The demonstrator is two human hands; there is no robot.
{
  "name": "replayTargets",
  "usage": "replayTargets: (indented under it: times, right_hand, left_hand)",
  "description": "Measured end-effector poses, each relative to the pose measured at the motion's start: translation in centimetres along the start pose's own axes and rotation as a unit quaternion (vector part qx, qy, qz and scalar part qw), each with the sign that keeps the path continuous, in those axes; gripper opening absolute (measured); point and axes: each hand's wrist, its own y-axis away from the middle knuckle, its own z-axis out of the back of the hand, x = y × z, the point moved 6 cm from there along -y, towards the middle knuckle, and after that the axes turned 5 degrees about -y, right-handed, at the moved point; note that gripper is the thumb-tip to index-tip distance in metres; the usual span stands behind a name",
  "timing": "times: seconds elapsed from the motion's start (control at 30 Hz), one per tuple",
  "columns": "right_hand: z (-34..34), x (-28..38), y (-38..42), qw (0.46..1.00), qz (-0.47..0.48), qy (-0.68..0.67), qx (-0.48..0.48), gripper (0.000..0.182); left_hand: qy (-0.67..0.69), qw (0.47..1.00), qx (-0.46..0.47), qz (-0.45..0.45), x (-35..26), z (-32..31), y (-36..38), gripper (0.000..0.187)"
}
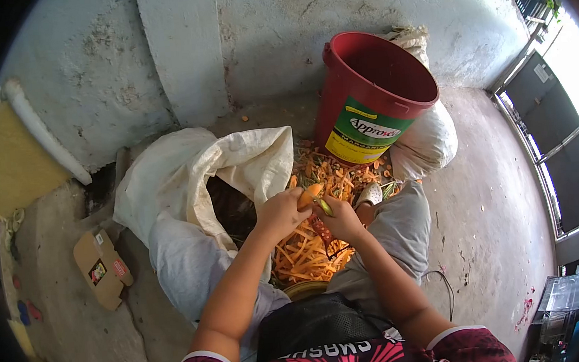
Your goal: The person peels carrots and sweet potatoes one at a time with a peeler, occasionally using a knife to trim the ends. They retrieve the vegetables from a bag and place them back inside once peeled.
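Between my knees, my left hand [282,213] is closed around a carrot [311,194], whose orange end points up and to the right. My right hand [341,219] meets it there, gripping a small yellow-green tool [325,207]; its working end is too small to make out. Below both hands lies a heap of orange carrot peelings [305,253], spreading forward over the floor. A white woven sack [240,154] gapes beside my left hand, with something dark inside. Part of a red dotted item [322,231] shows under my right hand.
A tall red margarine bucket [376,72] stands ahead near the wall, with a full white sack [429,146] behind it. Flattened cardboard [102,269] lies on the floor to the left. A dark cord [451,289] curves by my right leg, and clear plastic containers [574,295] sit far right.
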Motion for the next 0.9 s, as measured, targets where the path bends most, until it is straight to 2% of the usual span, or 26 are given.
replayTargets:
  times: [0.13, 0.2, 0.33, 0.4, 0.5, 0.53, 0.6, 0.63, 0.7, 0.77, 0.8, 0.83, 0.9]
  right_hand:
    - [-0.2, -0.4, 0.0, 1.0, 0.016, -0.018, -0.013, 0.019]
    - [-0.2, -0.1, 0.0, 0.998, 0.04, -0.047, -0.023, 0.02]
    - [-0.4, -1.6, -0.4, 0.999, -0.001, -0.024, -0.042, 0.018]
    - [-0.4, -2.9, -0.7, 0.998, -0.036, 0.013, -0.05, 0.02]
    - [-4.0, -12.0, -1.8, 0.972, -0.135, 0.15, 0.119, 0.025]
    - [-6.0, -15.4, -2.4, 0.967, -0.076, 0.205, 0.134, 0.032]
    - [-8.2, -15.3, -2.8, 0.991, 0.041, 0.066, 0.107, 0.029]
    - [-8.7, -13.9, -2.4, 0.992, 0.047, 0.024, 0.118, 0.028]
    - [-9.7, -11.0, -1.5, 0.986, 0.056, -0.061, 0.143, 0.03]
    - [-9.6, -6.9, -0.2, 0.974, 0.134, -0.118, 0.138, 0.037]
    - [-8.6, -4.3, 0.5, 0.946, -0.065, -0.25, 0.195, 0.043]
    - [-8.0, -3.4, 0.2, 0.928, -0.066, -0.321, 0.176, 0.04]
    - [-7.2, -2.6, -0.4, 0.877, -0.067, -0.456, 0.14, 0.034]
  left_hand:
    - [-0.028, 0.999, 0.031, 0.015, 0.3, -1.0, -0.1, 0.031]
    - [-0.015, 1.0, 0.006, -0.002, 0.0, -0.9, 0.0, 0.03]
    - [0.003, 0.999, -0.019, -0.045, -1.2, 0.1, 0.2, 0.03]
    - [0.119, 0.99, -0.003, -0.077, -2.7, 1.3, 0.7, 0.029]
    - [0.271, 0.956, 0.001, -0.116, -4.8, 2.8, 1.9, 0.028]
    - [0.318, 0.939, -0.002, -0.128, -5.2, 3.0, 2.1, 0.028]
    - [0.266, 0.933, -0.1, -0.22, -5.0, 3.4, 1.6, 0.027]
    - [0.237, 0.923, -0.149, -0.263, -5.0, 3.7, 1.8, 0.026]
    - [0.21, 0.943, -0.114, -0.233, -4.3, 3.3, 1.7, 0.024]
    - [0.22, 0.955, -0.069, -0.187, -3.6, 2.6, 1.5, 0.022]
    - [0.243, 0.957, -0.042, -0.156, -3.0, 2.0, 1.2, 0.022]
    - [0.266, 0.956, -0.017, -0.123, -2.6, 1.5, 1.0, 0.022]
    - [0.236, 0.96, -0.048, -0.14, -2.9, 2.4, 1.2, 0.025]
